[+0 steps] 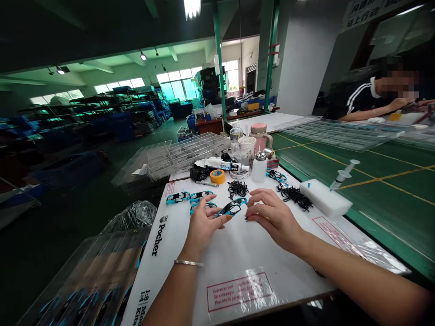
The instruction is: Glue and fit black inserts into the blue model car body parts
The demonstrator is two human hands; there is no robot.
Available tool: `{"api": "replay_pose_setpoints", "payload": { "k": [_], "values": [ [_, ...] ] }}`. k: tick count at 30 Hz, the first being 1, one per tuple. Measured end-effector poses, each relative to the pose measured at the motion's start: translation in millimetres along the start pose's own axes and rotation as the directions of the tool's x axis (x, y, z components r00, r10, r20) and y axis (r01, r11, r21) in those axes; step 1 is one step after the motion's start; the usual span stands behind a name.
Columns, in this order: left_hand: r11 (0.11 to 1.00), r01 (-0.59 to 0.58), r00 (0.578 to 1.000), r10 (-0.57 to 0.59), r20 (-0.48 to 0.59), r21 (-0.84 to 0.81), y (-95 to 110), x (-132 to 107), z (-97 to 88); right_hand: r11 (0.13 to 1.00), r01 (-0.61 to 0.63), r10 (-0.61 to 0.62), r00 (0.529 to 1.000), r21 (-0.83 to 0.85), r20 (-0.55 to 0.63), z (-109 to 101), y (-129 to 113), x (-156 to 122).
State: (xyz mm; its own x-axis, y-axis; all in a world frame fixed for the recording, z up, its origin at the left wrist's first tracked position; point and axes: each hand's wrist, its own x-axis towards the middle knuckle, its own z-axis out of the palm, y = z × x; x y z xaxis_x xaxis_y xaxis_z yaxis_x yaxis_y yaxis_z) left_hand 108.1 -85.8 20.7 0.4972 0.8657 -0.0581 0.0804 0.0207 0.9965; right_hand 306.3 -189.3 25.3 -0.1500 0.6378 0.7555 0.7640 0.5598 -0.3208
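My left hand (206, 222) is closed on a blue and black plastic frame (231, 208), pinched between thumb and fingers above the white board (238, 253). To its right, my right hand (272, 218) has thumb and forefinger pinched on a small black piece (247, 218), mostly hidden by the fingertips. The two hands are a short gap apart. Several similar blue and black frames (177, 198) lie beyond my left hand. A pile of thin black curved pieces (238, 189) sits just behind the held frame, and a second black pile (295, 197) lies beyond my right hand.
A white foam block (325, 198) with a syringe (345, 174) stuck in it stands at right. At the back are a white bottle (259, 167), yellow tape roll (217, 176), glue tube (226, 165) and pink mug (259, 136). A tray of parts (88, 271) is lower left; a co-worker (370, 97) sits across.
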Motion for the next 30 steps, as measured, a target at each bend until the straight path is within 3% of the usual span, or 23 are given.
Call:
{"api": "replay_pose_setpoints", "payload": {
  "k": [8, 23, 30],
  "values": [
    [0.998, 0.058, 0.998, -0.058, 0.005, 0.004, 4.4, -1.4, 2.6, 0.997, -0.033, 0.035, 0.999, -0.076, 0.026, 28.0, 5.7, 11.2],
    [0.997, 0.067, 0.998, -0.067, 0.0, 0.049, 5.3, -3.9, 6.3, 0.995, 0.01, -0.001, 0.995, -0.097, 0.095, 28.0, 17.5, 4.8],
    [0.992, 0.016, 1.0, -0.014, -0.015, 0.121, 0.7, -6.7, 9.9, 0.996, -0.064, 0.071, 0.991, -0.062, 0.114, 29.2, 15.9, 5.6]
  ]
}}
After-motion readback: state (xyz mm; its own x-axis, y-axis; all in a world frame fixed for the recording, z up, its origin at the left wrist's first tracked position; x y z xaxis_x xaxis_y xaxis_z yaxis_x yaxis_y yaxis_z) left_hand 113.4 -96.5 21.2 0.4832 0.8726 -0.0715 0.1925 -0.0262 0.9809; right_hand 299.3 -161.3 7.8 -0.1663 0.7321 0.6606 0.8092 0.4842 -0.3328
